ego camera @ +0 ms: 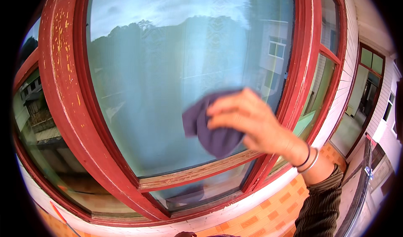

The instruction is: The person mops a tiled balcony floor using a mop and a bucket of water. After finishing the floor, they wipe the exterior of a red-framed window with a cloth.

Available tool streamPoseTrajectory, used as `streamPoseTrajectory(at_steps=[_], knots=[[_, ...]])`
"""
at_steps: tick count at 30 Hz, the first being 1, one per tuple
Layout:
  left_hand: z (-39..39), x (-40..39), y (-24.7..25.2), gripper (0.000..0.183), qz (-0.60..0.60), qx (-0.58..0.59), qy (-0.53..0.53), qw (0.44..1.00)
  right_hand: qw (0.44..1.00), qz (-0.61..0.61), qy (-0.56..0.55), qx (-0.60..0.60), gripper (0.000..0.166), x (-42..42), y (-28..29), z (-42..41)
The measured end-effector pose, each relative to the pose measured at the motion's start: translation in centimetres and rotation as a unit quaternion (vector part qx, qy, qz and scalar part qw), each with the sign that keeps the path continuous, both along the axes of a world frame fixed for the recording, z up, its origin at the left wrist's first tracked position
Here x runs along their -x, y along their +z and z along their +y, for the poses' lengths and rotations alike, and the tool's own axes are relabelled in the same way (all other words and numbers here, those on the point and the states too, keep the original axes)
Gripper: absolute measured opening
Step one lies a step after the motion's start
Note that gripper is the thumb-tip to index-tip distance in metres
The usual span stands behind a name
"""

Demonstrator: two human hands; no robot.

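Note:
My right hand (248, 120), with a dark band and a light bangle at the wrist, holds a folded dark purple cloth (217, 136) against or just in front of the lower right part of a large window pane (157, 89). Hand and cloth are slightly blurred. The pane mirrors sky, trees and a building, and a pale curtain shows behind it. Around it runs a red painted wooden frame (66, 89) with chipped paint and a bare, worn bottom rail (201, 172). My left hand cannot be made out; a small dark shape lies at the bottom edge.
A smaller pane (204, 194) sits below the rail, above a white tiled ledge (201, 222). Orange tiles (267, 208) cover the floor. At the right are an open doorway (362, 95) and a dark railing (362, 186). A red-ended stick (58, 211) stands at the lower left.

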State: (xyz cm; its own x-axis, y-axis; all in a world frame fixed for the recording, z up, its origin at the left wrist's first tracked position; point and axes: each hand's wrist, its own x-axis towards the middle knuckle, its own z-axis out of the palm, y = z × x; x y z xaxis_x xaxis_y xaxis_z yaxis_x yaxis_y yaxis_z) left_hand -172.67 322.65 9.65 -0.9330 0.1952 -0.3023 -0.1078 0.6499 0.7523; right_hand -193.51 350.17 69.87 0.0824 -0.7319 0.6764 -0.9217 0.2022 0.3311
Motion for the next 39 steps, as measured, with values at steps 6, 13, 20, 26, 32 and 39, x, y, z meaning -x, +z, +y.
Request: streamPoseTrajectory(at_steps=[6, 13, 20, 26, 32, 39], knots=[[-0.8, 3.4, 0.6, 0.043, -0.006, 0.014, -0.037, 0.999, 0.979, -0.187, 0.017, -0.08, 0.045, -0.8, -8.1, 2.8], [-2.1, 2.6, 0.2, 0.043, -0.045, 0.015, -0.035, 0.998, 0.997, 0.047, 0.008, 0.055, 0.033, 1.8, 1.3, 2.7], [-3.1, 0.2, 0.3, 0.044, -0.098, 0.01, -0.045, 0.994, 0.962, 0.116, 0.038, 0.243, 0.032, 4.3, 21.8, 2.5], [-1.5, -0.6, 1.4, 0.038, -0.047, -0.008, -0.01, 0.999, 0.942, 0.09, -0.047, 0.32, 0.023, 5.3, 27.6, 3.3], [-1.2, -1.5, 4.4, 0.033, -0.061, -0.034, 0.011, 0.997, 0.957, -0.038, 0.01, 0.286, 0.019, 6.4, 20.6, 4.4], [-0.1, 1.7, 6.2, 0.053, -0.075, 0.02, -0.182, 0.98, 0.962, 0.013, -0.09, 0.256, 0.021, 3.1, 5.4, 5.3]])
